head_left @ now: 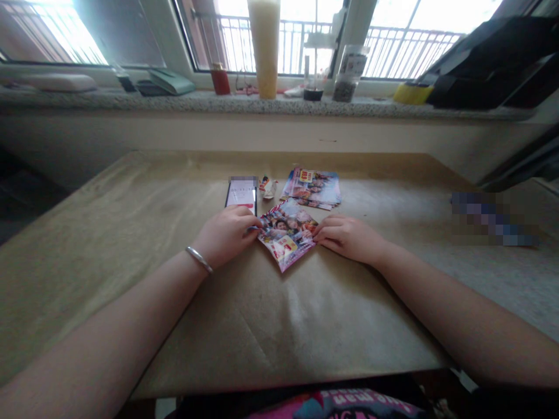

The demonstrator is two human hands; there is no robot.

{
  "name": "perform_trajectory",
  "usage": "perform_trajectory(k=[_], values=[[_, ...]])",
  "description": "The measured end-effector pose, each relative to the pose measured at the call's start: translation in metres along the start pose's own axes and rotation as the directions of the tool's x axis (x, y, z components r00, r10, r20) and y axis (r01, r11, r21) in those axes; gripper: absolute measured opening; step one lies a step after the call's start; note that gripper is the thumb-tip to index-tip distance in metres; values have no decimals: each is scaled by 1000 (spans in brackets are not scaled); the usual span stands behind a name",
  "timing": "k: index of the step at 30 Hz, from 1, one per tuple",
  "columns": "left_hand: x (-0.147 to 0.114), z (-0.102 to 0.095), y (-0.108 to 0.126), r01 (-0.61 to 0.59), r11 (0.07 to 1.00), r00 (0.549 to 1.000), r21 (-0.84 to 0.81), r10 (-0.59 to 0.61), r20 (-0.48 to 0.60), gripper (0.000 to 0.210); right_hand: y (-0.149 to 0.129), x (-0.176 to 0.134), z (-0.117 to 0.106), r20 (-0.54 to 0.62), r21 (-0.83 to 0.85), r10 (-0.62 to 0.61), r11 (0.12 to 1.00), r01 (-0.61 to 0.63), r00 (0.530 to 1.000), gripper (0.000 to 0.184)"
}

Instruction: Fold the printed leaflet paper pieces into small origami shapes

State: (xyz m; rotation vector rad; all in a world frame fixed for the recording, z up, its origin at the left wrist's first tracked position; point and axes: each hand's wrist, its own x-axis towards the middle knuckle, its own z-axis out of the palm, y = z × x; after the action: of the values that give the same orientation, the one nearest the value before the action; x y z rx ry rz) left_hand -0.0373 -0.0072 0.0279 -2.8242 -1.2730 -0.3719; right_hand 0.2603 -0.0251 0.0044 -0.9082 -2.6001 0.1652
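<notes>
A colourful printed leaflet (290,230) with pictures of people lies turned cornerwise on the table between my hands. My left hand (231,233), a silver bangle at its wrist, pinches the leaflet's left corner. At the opposite corner, my right hand (343,237) has its thumb and fingers closed on the edge. Just beyond, a stack of similar leaflets (312,189) lies spread slightly askew. A phone (241,195) with a lit screen rests behind my left hand, partly covered by it. Beside the phone sits a small crumpled wrapper (268,187).
The table (144,233) has a tan cover. A blurred-out flat item (493,219) lies far right. Along the granite windowsill (174,103) stand a tall yellowish cylinder (265,49), a red container (220,80), a clear jar (348,75) and a black bag (489,64).
</notes>
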Motion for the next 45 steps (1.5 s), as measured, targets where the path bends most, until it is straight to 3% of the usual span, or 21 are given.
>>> perform_trajectory(k=[7, 13, 18, 25, 30, 40, 45], values=[[0, 1, 7, -35, 999, 999, 23, 35, -3, 21, -3, 3, 1, -8, 78, -57, 995, 58, 998, 17], [0, 2, 10, -122, 989, 992, -83, 125, 30, 23, -7, 7, 1, -10, 28, -63, 998, 63, 998, 22], [0, 2, 14, -266, 942, 953, -204, 288, 89, 26, -12, 10, 4, -9, -33, -96, 995, 96, 995, 24], [0, -1, 17, -300, 933, 939, -199, 326, 108, 30, -16, 13, 8, -13, -59, -130, 990, 129, 991, 24], [0, -3, 17, -359, 903, 910, -234, 394, 125, 30, -19, 14, 10, -54, -73, -77, 995, 73, 996, 20], [-2, 2, 11, -429, 887, 895, -174, 443, 54, 28, -26, 15, 12, -66, -79, 19, 997, -25, 998, 15], [-1, 1, 10, -451, 891, 891, -44, 453, 32, 28, -27, 13, 10, -47, -170, -74, 983, 65, 996, 20]])
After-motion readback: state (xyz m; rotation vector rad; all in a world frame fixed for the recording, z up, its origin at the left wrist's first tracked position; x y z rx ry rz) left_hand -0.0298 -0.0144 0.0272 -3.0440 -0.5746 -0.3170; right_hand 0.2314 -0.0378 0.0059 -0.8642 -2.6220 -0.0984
